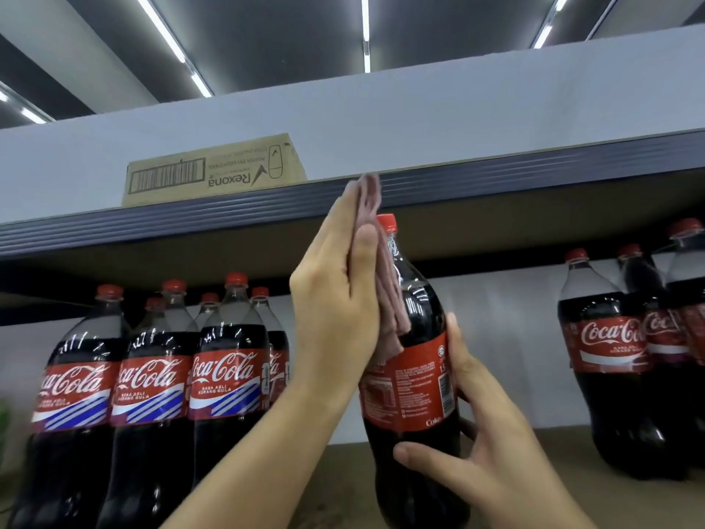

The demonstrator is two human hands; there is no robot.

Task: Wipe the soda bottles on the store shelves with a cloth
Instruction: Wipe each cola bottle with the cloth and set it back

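While held off the shelf: soda bottle (412, 337) tilted
Left hand (335, 299): fingers straight, together, pressing cloth (385, 295)
Right hand (477, 433): fingers curled round bottle
Risk: hard push, slip, drop

Grey store shelving (496, 108), cardboard box (213, 169), ceiling strip lights (365, 32)

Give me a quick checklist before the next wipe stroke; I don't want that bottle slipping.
1. Right hand grips the held bottle low down: ok.
2. Left hand presses the cloth flat on the bottle's shoulder: ok.
3. Cap on: ok.
4. Cap clear of the shelf edge above: cannot tell.
5. Back of the bottle wiped: cannot tell.
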